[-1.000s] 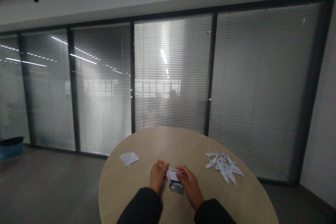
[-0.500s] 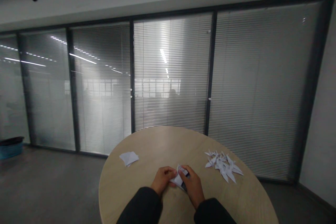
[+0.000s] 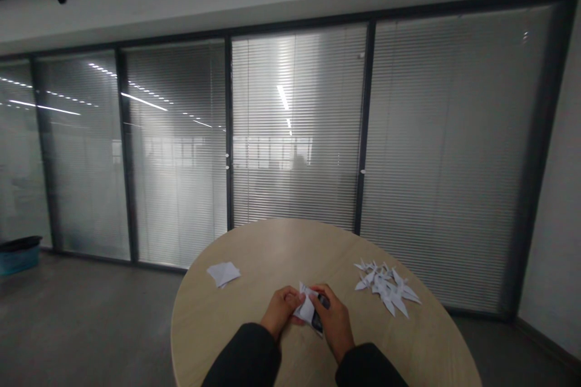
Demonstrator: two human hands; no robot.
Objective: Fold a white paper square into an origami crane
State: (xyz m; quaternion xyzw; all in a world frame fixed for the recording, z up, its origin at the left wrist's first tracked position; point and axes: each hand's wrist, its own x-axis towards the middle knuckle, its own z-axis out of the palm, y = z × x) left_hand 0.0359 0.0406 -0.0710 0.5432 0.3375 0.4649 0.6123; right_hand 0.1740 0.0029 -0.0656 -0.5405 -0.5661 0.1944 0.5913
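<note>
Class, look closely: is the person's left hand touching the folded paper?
Touching: the head view shows the left hand pinching the edge of the folded paper, with no gap.

Folded paper (image 3: 305, 309) partly hidden by left hand (image 3: 282, 312), right hand (image 3: 333, 321); dark print (image 3: 317, 321) unreadable. Round tabletop (image 3: 254, 254) cut off by frame bottom.

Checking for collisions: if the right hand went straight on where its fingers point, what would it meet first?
The folded white paper, which the right hand already touches. Past it, probably the left hand, though depth is hard to judge.
</note>
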